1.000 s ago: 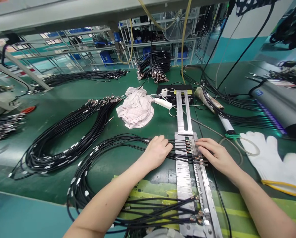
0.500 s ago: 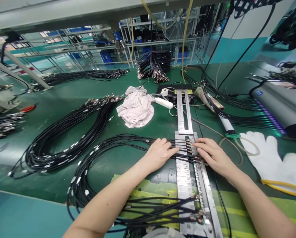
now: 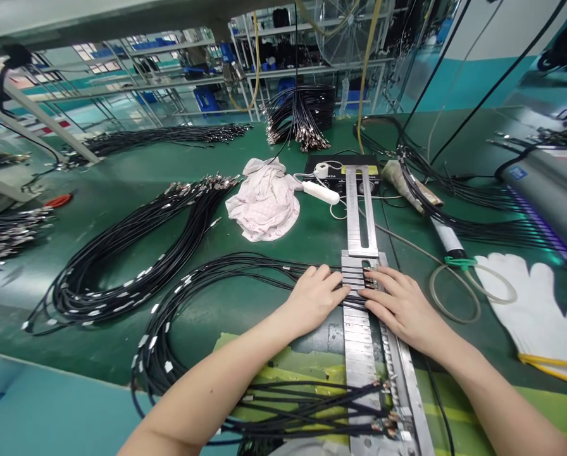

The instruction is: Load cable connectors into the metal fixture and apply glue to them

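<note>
Blk cables (image 3: 231, 259) across metal jig (image 3: 358, 354), ends (image 3: 368, 283) part-hidden by R hand (image 3: 404, 308) | grip: L hand (image 3: 316, 297) half-curled, R loosely spread, both at cables; can't tell if pinching | risk: ends knocked askew, likely via uneven press

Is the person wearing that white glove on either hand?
No, the white glove lies on the green table, off to the right, while the left hand and right hand are both bare.

White glove (image 3: 533, 310) cut off at right edge, black cables (image 3: 354, 279) partly hidden beneath right hand (image 3: 404, 307)
</note>
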Available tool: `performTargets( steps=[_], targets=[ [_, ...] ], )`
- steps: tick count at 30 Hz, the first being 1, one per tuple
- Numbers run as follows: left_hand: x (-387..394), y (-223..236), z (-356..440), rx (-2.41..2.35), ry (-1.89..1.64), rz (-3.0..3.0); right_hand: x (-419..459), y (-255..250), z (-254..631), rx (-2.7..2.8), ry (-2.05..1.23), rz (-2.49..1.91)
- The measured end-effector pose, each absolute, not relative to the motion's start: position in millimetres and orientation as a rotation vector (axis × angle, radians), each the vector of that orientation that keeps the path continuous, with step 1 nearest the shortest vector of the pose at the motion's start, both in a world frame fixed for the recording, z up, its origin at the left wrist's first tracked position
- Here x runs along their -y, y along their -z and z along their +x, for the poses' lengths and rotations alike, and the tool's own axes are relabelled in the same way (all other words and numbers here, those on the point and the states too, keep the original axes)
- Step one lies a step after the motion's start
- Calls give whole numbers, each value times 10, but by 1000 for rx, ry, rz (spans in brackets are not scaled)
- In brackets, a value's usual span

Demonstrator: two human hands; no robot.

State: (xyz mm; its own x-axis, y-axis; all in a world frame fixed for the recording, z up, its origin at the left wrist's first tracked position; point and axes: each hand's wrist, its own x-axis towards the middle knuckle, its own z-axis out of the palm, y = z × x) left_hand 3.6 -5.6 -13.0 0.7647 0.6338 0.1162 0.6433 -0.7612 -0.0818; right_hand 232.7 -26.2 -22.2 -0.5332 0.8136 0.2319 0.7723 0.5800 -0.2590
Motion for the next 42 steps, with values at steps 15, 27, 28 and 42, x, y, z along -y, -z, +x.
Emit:
performTargets(
  steps=[15,27,28,42],
  targets=[
    [147,154,71,1117,132,-2833,251,212,2244,2458,-149,-1379],
    [250,149,74,1143,162,-2734,202,195,2505,2066,-424,-1323],
    [251,153,85,1123,153,-2725,207,179,2514,2053,-443,-1329],
    [261,40,-29,1031,35,-3012,227,85,2580,2091,-497,-1318]
  ],
)
